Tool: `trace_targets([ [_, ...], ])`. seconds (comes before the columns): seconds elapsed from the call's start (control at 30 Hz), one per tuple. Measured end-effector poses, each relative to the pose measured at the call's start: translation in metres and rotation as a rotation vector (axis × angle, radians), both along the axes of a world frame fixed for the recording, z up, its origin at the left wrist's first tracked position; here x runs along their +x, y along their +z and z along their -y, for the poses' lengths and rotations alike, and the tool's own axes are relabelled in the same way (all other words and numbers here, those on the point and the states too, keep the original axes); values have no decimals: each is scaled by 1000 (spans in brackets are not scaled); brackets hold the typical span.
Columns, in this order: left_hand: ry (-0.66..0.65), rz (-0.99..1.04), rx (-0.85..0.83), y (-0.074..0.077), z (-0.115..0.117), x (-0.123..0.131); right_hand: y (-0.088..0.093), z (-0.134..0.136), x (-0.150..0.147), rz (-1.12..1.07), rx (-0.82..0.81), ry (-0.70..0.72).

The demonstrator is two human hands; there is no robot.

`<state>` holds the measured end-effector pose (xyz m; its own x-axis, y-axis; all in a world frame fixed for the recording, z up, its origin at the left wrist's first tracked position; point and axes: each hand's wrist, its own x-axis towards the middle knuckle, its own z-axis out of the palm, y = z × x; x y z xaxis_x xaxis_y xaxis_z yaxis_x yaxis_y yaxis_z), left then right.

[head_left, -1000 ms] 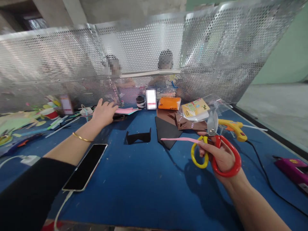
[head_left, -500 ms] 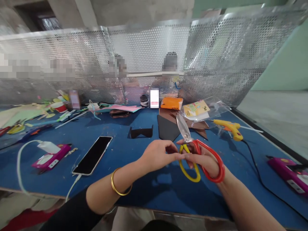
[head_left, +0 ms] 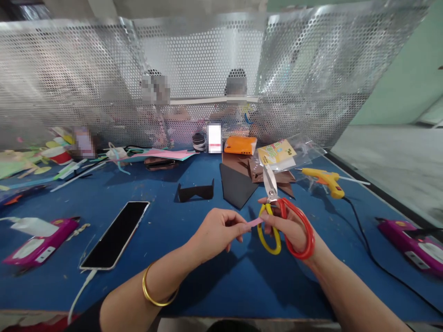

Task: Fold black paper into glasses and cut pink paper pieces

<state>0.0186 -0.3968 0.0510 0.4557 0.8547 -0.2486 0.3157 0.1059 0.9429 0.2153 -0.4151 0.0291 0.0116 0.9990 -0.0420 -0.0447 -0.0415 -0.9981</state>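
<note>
Between my two hands a small pink strip (head_left: 255, 222) is stretched, its left end pinched by the thumb and fingers of my left hand (head_left: 218, 231). My right hand (head_left: 290, 227) pinches the strip's other end while the scissors (head_left: 271, 189) hang on the same hand. Their handles are red and yellow, and the metal blades lie together, pointing away from me. Beyond my left hand a black paper piece shaped like glasses (head_left: 196, 192) stands on the blue table (head_left: 207, 286). A dark sheet (head_left: 237, 184) lies past the hands.
On the left lie a phone (head_left: 116, 234) on a cable and a purple power strip (head_left: 43, 246). To the right are a yellow glue gun (head_left: 323, 180) and another purple power strip (head_left: 415, 244). A perforated metal screen (head_left: 197, 55) closes the back, with people behind it.
My hands have drawn slightly apart, and the pink strip now shows between them. The scissors have turned more upright in my right hand. The view has shifted a little.
</note>
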Motion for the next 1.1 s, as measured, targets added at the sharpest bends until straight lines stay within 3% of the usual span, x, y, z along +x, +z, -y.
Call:
trace_targets([
  [0.2, 87, 71, -22, -5, 0, 2, -4, -1, 0, -42, -14, -32],
  [0.6, 78, 78, -74, -8, 0, 5, -3, 2, -5, -33, 51, -20],
  [0.93, 74, 54, -77, -6, 1, 7, -1, 7, -7, -4, 56, -10],
  [1.1, 84, 30, -83, 1, -4, 2, 2, 4, -3, -8, 96, -71],
])
